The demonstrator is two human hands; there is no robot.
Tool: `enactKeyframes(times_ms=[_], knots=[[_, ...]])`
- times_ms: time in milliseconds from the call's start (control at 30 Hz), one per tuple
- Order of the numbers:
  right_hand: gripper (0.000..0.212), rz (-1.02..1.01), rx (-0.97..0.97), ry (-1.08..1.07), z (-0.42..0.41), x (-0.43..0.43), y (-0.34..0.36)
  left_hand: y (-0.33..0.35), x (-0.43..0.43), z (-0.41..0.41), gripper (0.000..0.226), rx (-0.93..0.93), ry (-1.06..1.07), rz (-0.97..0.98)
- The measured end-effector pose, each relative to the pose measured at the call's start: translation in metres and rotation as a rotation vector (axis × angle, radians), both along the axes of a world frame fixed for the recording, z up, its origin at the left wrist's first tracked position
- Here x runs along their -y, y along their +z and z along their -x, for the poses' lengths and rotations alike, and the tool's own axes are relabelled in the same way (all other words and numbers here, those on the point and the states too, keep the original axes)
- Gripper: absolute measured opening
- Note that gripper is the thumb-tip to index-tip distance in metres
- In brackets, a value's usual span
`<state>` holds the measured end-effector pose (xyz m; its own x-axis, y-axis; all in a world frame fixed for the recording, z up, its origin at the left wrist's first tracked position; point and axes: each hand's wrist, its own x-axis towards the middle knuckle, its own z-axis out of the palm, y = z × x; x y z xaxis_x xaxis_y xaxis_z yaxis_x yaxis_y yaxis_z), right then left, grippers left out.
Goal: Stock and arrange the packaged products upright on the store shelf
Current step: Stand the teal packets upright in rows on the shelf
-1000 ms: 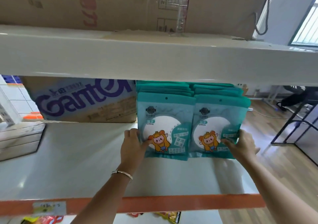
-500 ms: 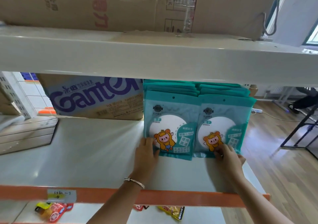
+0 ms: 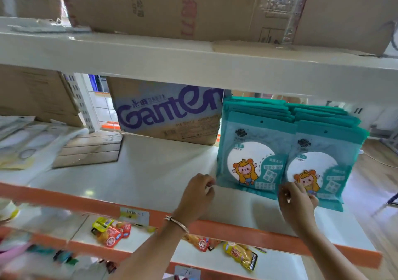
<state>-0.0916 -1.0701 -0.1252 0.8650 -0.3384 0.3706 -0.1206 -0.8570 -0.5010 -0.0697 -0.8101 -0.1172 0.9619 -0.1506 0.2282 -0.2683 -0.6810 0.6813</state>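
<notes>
Two rows of teal packaged mirrors stand upright on the white shelf [image 3: 150, 172], the left row [image 3: 254, 150] beside the right row [image 3: 323, 161]. Each front pack shows a white disc and a cartoon figure. My left hand [image 3: 199, 193], with a bracelet on its wrist, hovers with loosely curled fingers at the lower left corner of the left row and holds nothing. My right hand [image 3: 297, 200] lies with curled fingers over the bottom edge of the right row's front pack. Whether it pinches that pack is hidden.
A Ganten carton [image 3: 168, 112] stands behind and left of the packs. Flat white packs [image 3: 25, 142] and a wooden board [image 3: 90, 148] lie at the shelf's left. Big cartons [image 3: 193, 6] sit on the shelf above. Snack packets [image 3: 112, 232] lie on the lower shelf behind the orange rail [image 3: 237, 230].
Both hands have slid down from the fronts of the packs to their bottom edges. My left hand has come off the left pack. The view has swung left and down.
</notes>
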Motion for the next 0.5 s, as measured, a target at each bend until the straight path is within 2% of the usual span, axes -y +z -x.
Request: enactKeyframes(times_ms=[100,200,400,500], knots=[[0.011,0.038,0.03,0.116,-0.003,-0.057,0.002,0.004,-0.052,0.01,0.025,-0.024,0.047,-0.009],[0.019,0.076,0.063,0.254,-0.008,-0.132,0.002,0.011,-0.118,0.029,0.031,-0.075,0.113,-0.038],[0.04,0.008,-0.028,0.47,-0.001,-0.298,0.011,0.018,-0.286,0.086,0.038,-0.145,0.362,-0.125],[0.034,0.053,-0.122,0.588,0.009,-0.373,0.018,0.019,-0.362,0.121,0.04,-0.22,0.499,-0.125]])
